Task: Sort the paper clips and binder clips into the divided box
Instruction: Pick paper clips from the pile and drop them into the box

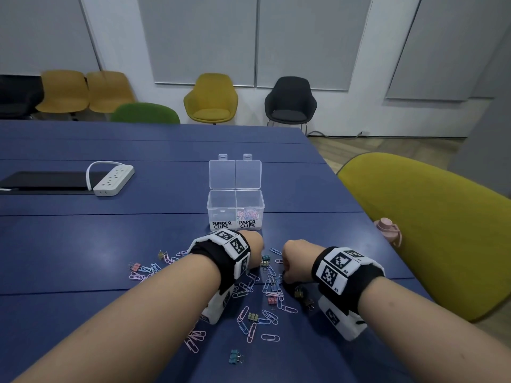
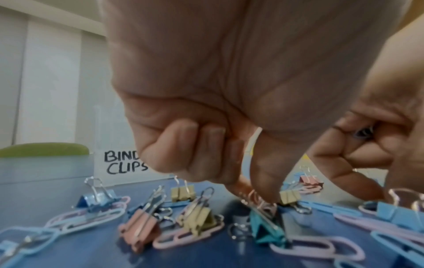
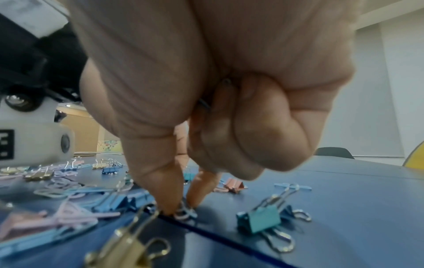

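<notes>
A clear divided box (image 1: 235, 208) stands open on the blue table, labelled BINDER CLIPS on the left and PAPER CLIPS on the right. Pastel paper clips lie in its right compartment. In front of it, loose paper clips (image 1: 269, 316) and binder clips (image 1: 272, 300) are scattered. My left hand (image 2: 259, 197) pinches the wire handle of a teal binder clip (image 2: 266, 228) that rests on the table. My right hand (image 3: 181, 208) pinches a small clip (image 3: 184, 214) on the table with thumb and forefinger; its kind is unclear. Metal shows inside its curled fingers.
A white power strip (image 1: 113, 179) and a dark tablet (image 1: 44, 179) lie at the far left of the table. A pink bottle (image 1: 387, 229) stands at the right edge beside a yellow-green chair (image 1: 431, 230). More chairs line the far wall.
</notes>
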Tool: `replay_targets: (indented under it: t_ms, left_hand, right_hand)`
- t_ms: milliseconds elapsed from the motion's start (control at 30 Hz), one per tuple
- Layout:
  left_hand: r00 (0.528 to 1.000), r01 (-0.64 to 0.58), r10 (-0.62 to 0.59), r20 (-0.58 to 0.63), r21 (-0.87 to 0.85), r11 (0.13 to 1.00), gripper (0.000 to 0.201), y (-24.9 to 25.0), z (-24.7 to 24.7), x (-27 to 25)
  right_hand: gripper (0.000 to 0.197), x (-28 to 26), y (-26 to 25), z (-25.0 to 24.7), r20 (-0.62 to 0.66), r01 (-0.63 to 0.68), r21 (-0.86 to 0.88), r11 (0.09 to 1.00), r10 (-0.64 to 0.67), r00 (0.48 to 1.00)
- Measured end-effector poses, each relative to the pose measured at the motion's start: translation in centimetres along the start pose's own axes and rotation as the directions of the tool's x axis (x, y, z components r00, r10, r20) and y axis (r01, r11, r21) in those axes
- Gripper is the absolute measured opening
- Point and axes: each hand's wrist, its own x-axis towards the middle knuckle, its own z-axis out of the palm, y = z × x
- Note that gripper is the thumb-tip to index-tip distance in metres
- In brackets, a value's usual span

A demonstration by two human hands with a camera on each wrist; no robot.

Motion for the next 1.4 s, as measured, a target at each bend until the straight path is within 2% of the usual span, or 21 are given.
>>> replay_targets:
  t_ms: [100, 167, 200, 300, 400, 500, 567, 633, 667, 700, 733, 767, 800, 833, 900, 967, 1133, 1400]
  left_hand:
    - [1.0, 0.003, -0.005, -0.023, -0.076, 0.997, 0.024, 0.3, -0.2, -1.3]
    - [1.0, 0.013, -0.012, 0.019, -0.07, 0.997, 0.023, 0.1, 0.2, -1.0]
    - [0.998, 0.016, -0.014, 0.055, -0.042, 0.999, 0.021, -0.2, 0.7, -0.6]
    - [0.997, 0.038, -0.043, 0.066, 0.075, 0.996, 0.024, -1.0, 1.5, 0.8]
    - [0.998, 0.026, -0.025, 0.063, -0.016, 1.0, 0.016, -0.2, 0.7, -1.3]
    - [1.0, 0.015, -0.017, -0.017, -0.128, 0.992, 0.019, 0.4, -0.4, -3.4]
    - [0.998, 0.018, -0.036, -0.052, -0.31, 0.951, 0.025, -0.7, -0.4, -4.0]
    - [0.996, 0.028, -0.069, -0.05, -0.574, 0.818, 0.024, -2.0, 0.0, -4.2]
    - [0.997, 0.03, -0.077, -0.029, -0.739, 0.673, 0.022, -2.4, 0.3, -4.3]
    - [0.997, 0.042, -0.077, 0.008, -0.895, 0.445, 0.02, -2.7, 0.5, -4.4]
    - [0.997, 0.048, -0.076, 0.034, -0.981, 0.19, 0.02, -3.1, 0.7, -4.6]
    - [0.996, 0.045, -0.074, 0.046, -0.999, -0.018, 0.021, -3.5, 0.9, -5.0]
    - [0.996, 0.036, -0.073, 0.049, -0.985, -0.169, 0.021, -4.0, 1.3, -5.2]
    - [0.997, 0.031, -0.062, 0.051, -0.959, -0.283, 0.019, -4.5, 1.5, -5.6]
    - [0.999, 0.018, -0.033, 0.036, -0.902, -0.431, 0.013, -5.3, 2.1, -6.2]
    - [0.999, 0.024, -0.021, 0.041, -0.856, -0.517, 0.012, -5.8, 2.6, -6.6]
    - [0.999, 0.041, 0.015, 0.04, -0.788, -0.615, 0.007, -6.1, 3.9, -7.9]
    - [0.998, 0.052, 0.062, 0.013, -0.731, -0.68, 0.013, -5.7, 4.5, -9.0]
  right_hand:
    - [0.021, -0.1, -0.1, 0.0, -0.004, -0.005, -0.018, 1.0, 0.005, 1.0]
    - [0.032, -0.3, -0.2, 0.0, -0.012, -0.014, -0.042, 0.999, 0.013, 1.0]
    - [0.034, -0.5, -0.3, 0.0, -0.014, -0.017, -0.059, 0.998, 0.016, 1.0]
    - [0.038, -1.2, -0.7, -0.1, 0.002, -0.009, -0.12, 0.993, 0.009, 1.0]
    - [0.039, -1.2, -0.7, -0.1, 0.019, 0.0, -0.119, 0.993, 0.002, 1.0]
    - [0.04, -1.0, -0.4, 0.1, 0.02, 0.003, -0.079, 0.997, -0.001, 1.0]
    - [0.039, -1.0, -0.4, 0.1, 0.011, 0.01, -0.075, 0.997, -0.009, 1.0]
    - [0.038, -1.1, -0.6, 0.2, 0.004, 0.02, -0.089, 0.996, -0.019, 1.0]
    - [0.038, -1.1, -0.7, 0.2, 0.004, 0.022, -0.098, 0.995, -0.022, 1.0]
    - [0.037, -1.1, -0.7, 0.2, 0.01, 0.023, -0.105, 0.994, -0.022, 1.0]
    - [0.037, -1.1, -0.7, 0.2, 0.023, 0.022, -0.111, 0.994, -0.019, 1.0]
    - [0.037, -1.1, -0.7, 0.2, 0.037, 0.021, -0.117, 0.993, -0.017, 0.999]
    - [0.037, -1.1, -0.8, 0.2, 0.049, 0.021, -0.124, 0.992, -0.015, 0.999]
    - [0.036, -1.1, -0.8, 0.2, 0.057, 0.018, -0.131, 0.991, -0.011, 0.998]
    - [0.036, -1.1, -1.0, 0.2, 0.052, 0.012, -0.14, 0.99, -0.005, 0.999]
    - [0.035, -1.1, -1.2, 0.2, 0.043, 0.007, -0.152, 0.988, -0.001, 0.999]
    - [0.035, -1.2, -1.7, 0.1, 0.012, -0.005, -0.144, 0.989, 0.007, 1.0]
    - [0.039, -1.0, -1.7, 0.4, 0.023, -0.009, -0.118, 0.993, 0.012, 1.0]
